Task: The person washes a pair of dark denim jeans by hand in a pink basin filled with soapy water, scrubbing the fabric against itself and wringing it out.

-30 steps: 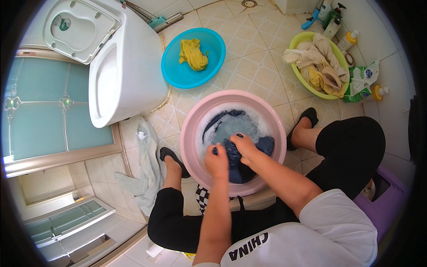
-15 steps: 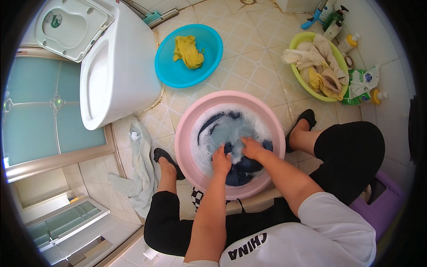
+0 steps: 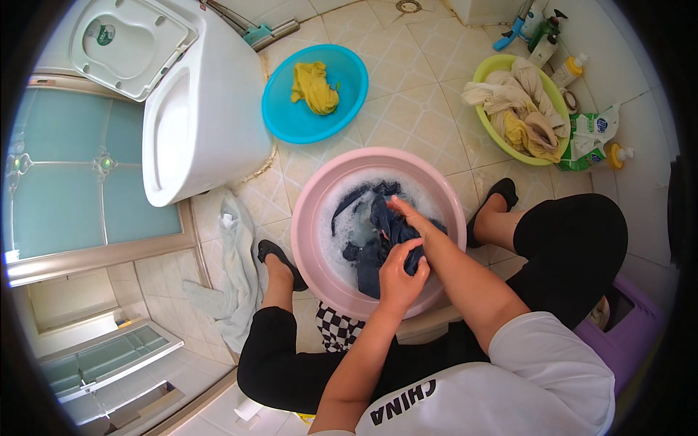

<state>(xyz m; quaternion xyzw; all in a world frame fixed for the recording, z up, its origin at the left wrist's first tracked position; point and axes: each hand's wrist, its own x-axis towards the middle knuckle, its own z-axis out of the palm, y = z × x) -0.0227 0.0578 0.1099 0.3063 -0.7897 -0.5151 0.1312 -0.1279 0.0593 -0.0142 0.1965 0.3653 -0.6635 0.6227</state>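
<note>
A pink basin [image 3: 308, 266] of soapy water stands on the floor between my feet, with a dark navy garment [image 3: 369, 272] in it. Part of the garment is lifted above the suds in my two hands, and the rest lies in the foam. My left hand [image 3: 399, 280] is closed on a bunched fold on the near side. Just beyond it, my right hand [image 3: 411, 218] grips the same cloth from the right, its fingers partly hidden by the fabric.
A blue basin [image 3: 280, 127] with a yellow cloth [image 3: 314, 89] stands beyond, beside a white toilet [image 3: 218, 131]. At far right are a green basin [image 3: 488, 129] of pale laundry and several bottles [image 3: 567, 71]. A light garment [image 3: 236, 272] lies at left; checkered cloth [image 3: 338, 330] sits nearby.
Both hands were lower, down in the suds on the cloth. They have now come up and closer together, lifting a bunch of the navy garment; my left hand has moved right.
</note>
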